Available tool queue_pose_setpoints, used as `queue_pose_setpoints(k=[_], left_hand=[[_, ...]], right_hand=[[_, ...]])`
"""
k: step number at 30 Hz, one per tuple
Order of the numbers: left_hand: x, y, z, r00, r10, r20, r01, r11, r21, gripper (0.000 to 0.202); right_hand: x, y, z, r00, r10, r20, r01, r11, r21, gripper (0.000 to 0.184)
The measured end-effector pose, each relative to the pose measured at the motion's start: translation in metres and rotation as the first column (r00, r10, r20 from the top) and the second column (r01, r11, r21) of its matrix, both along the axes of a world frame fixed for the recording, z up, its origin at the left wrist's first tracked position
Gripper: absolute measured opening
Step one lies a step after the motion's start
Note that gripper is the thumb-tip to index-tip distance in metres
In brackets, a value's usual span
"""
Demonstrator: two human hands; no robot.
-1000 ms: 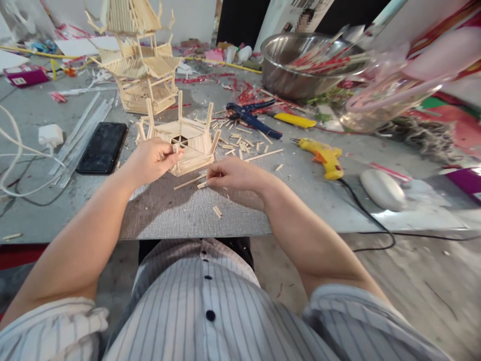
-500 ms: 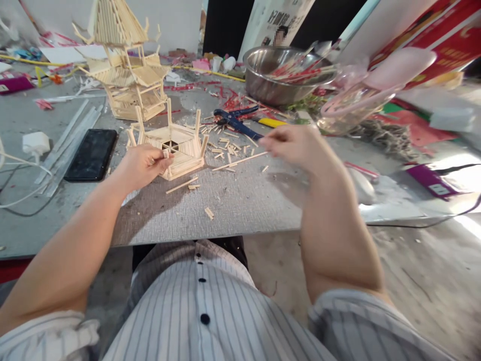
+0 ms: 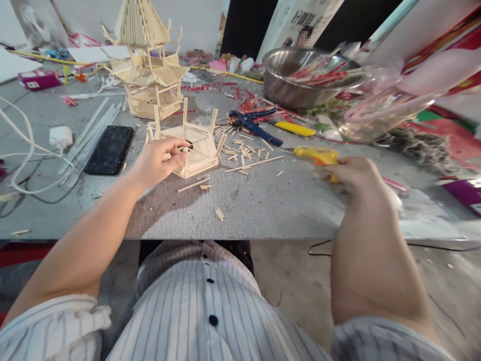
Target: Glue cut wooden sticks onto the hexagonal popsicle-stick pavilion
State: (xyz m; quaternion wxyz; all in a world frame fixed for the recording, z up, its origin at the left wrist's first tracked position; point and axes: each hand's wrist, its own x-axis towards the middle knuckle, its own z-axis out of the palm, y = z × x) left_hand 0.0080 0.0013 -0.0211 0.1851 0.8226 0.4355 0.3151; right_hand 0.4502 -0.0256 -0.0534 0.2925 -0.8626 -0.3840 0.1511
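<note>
My left hand (image 3: 160, 161) pinches a short wooden stick against the near side of a small hexagonal stick frame (image 3: 198, 143) that lies upside down on the grey table (image 3: 263, 205), its posts pointing up. My right hand (image 3: 351, 175) is curled around the handle of a yellow glue gun (image 3: 313, 155) at the right, with the nozzle pointing left. A taller finished stick pagoda (image 3: 148, 65) stands behind the frame. Cut stick pieces (image 3: 240, 150) lie scattered between my hands.
A black phone (image 3: 109, 149) lies left of the frame beside a white charger and cable (image 3: 60, 136). Blue pliers (image 3: 251, 123) and a yellow knife (image 3: 295, 129) lie behind. A steel bowl (image 3: 300, 75) and a glass bowl (image 3: 379, 108) stand at the back right.
My right hand left the sticks by the frame, swung right and closed on the yellow glue gun. My left hand stayed at the frame.
</note>
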Motion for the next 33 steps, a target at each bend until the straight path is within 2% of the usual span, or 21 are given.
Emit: queue_pose_setpoints(k=[1, 2, 4, 7, 9, 11, 12, 14, 16, 18, 21, 23, 27, 33], left_hand=[[0.0, -0.001, 0.001, 1.0, 0.012, 0.007, -0.012, 1.0, 0.019, 0.034], [0.0, -0.001, 0.001, 1.0, 0.022, 0.012, -0.022, 0.999, 0.044, 0.032], [0.001, -0.001, 0.001, 0.999, 0.03, 0.016, -0.031, 0.996, 0.082, 0.026], [0.001, 0.001, -0.001, 0.999, 0.013, 0.036, -0.017, 0.992, 0.126, 0.023], [0.001, 0.003, -0.003, 0.998, -0.014, 0.061, 0.004, 0.987, 0.163, 0.022], [0.0, 0.005, -0.005, 0.996, -0.04, 0.082, 0.023, 0.979, 0.203, 0.021], [0.0, 0.005, -0.006, 0.995, -0.045, 0.085, 0.026, 0.976, 0.216, 0.02], [0.0, 0.007, -0.007, 0.996, -0.042, 0.079, 0.023, 0.973, 0.231, 0.018], [-0.001, 0.007, -0.007, 0.997, -0.035, 0.065, 0.019, 0.972, 0.234, 0.017], [-0.001, 0.007, -0.008, 0.997, -0.036, 0.061, 0.02, 0.97, 0.243, 0.016], [-0.001, 0.007, -0.008, 0.997, -0.04, 0.063, 0.022, 0.964, 0.264, 0.016], [-0.001, 0.007, -0.009, 0.997, -0.045, 0.066, 0.025, 0.959, 0.284, 0.017], [-0.001, 0.008, -0.009, 0.998, -0.046, 0.051, 0.028, 0.953, 0.3, 0.018], [-0.001, 0.008, -0.009, 0.995, -0.064, 0.073, 0.037, 0.945, 0.326, 0.015]], right_hand=[[-0.007, -0.002, 0.006, 0.992, -0.099, -0.077, 0.099, 0.995, -0.004, 0.036], [-0.016, -0.004, 0.013, 0.984, -0.124, -0.131, 0.127, 0.992, 0.021, 0.034], [-0.034, -0.008, 0.028, 0.953, -0.132, -0.271, 0.188, 0.963, 0.192, 0.032], [-0.063, -0.013, 0.046, 0.904, 0.076, -0.42, 0.117, 0.902, 0.415, 0.029], [-0.082, -0.015, 0.051, 0.836, 0.226, -0.5, 0.079, 0.852, 0.517, 0.022], [-0.102, -0.017, 0.05, 0.691, 0.462, -0.557, -0.057, 0.802, 0.594, 0.011], [-0.112, -0.017, 0.049, 0.621, 0.545, -0.563, -0.134, 0.781, 0.609, 0.017], [-0.131, -0.017, 0.044, 0.506, 0.649, -0.569, -0.306, 0.751, 0.585, 0.022], [-0.148, -0.017, 0.038, 0.409, 0.721, -0.559, -0.441, 0.693, 0.571, 0.017], [-0.163, -0.016, 0.032, 0.346, 0.742, -0.574, -0.487, 0.665, 0.566, 0.014], [-0.178, -0.016, 0.023, 0.271, 0.702, -0.659, -0.503, 0.687, 0.525, 0.02], [-0.184, -0.017, 0.017, 0.24, 0.675, -0.698, -0.536, 0.691, 0.484, 0.019], [-0.19, -0.021, 0.012, 0.23, 0.646, -0.728, -0.584, 0.69, 0.428, 0.02], [-0.195, -0.022, 0.01, 0.214, 0.631, -0.746, -0.605, 0.685, 0.406, 0.024]])
